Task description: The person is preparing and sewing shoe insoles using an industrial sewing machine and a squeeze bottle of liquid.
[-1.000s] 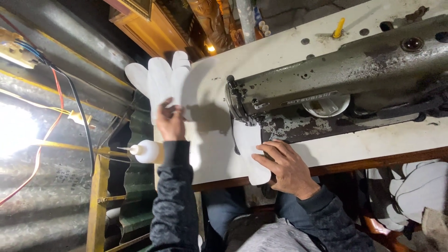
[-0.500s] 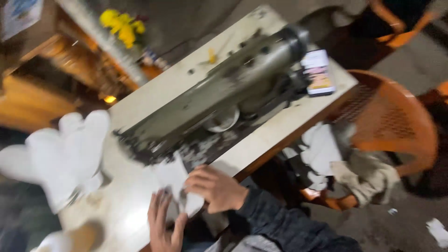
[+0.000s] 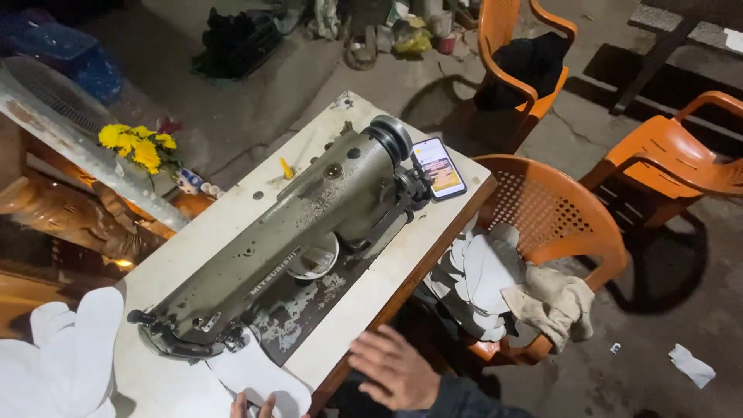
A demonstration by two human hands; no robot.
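Note:
An olive-green sewing machine (image 3: 302, 232) lies across a white table (image 3: 402, 255). A white cut fabric piece (image 3: 259, 375) sits under its needle end at the near left. Only the fingertips of my left hand (image 3: 251, 404) show at the bottom edge, resting on that piece. My right hand (image 3: 395, 368), in a dark sleeve, hovers with its fingers spread and nothing in it, just off the table's near edge and right of the fabric piece.
A stack of white cut pieces (image 3: 70, 356) lies at the table's left end, and a lit phone (image 3: 439, 168) at the far right corner. An orange chair (image 3: 557, 217) beside the table carries more white pieces (image 3: 484, 275) and a beige cloth (image 3: 553, 302). Yellow flowers (image 3: 135, 143) stand behind.
The view has swung right and pulled back, showing the whole machine and the chairs. My right hand has lifted off the fabric piece and moved right, off the table's edge.

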